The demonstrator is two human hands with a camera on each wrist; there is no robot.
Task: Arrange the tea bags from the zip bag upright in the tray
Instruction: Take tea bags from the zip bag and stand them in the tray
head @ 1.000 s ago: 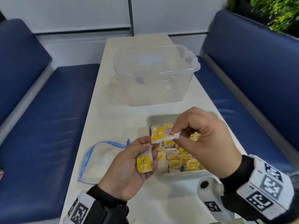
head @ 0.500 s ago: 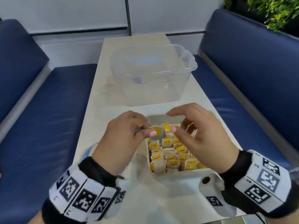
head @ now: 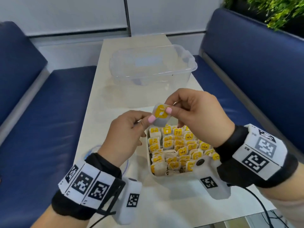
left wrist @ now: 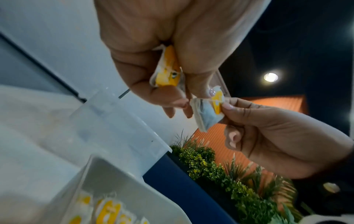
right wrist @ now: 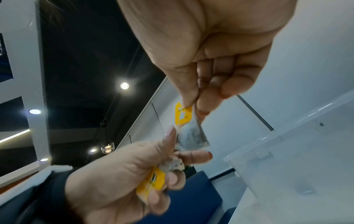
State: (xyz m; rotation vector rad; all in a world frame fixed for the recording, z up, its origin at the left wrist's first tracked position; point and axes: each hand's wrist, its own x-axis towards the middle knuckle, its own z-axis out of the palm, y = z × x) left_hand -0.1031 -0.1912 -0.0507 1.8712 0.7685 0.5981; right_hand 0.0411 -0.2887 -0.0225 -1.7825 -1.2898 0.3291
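A tea bag with a yellow tag hangs above the far end of the white tray. My right hand pinches its top at the tag. My left hand pinches its lower left edge with thumb and forefinger. A second tea bag is tucked in the left palm under curled fingers, also seen as the palmed bag. Several tea bags stand upright in rows in the tray. The zip bag lies left of the tray, mostly hidden by my left wrist.
A clear plastic tub stands on the pale table beyond the tray. Blue bench seats flank the table on both sides. A cable runs off the near right corner.
The left hand turned palm down and came up to the right hand. Both hands dipped to the tray's far end, then rose, and now pinch one tea bag together.
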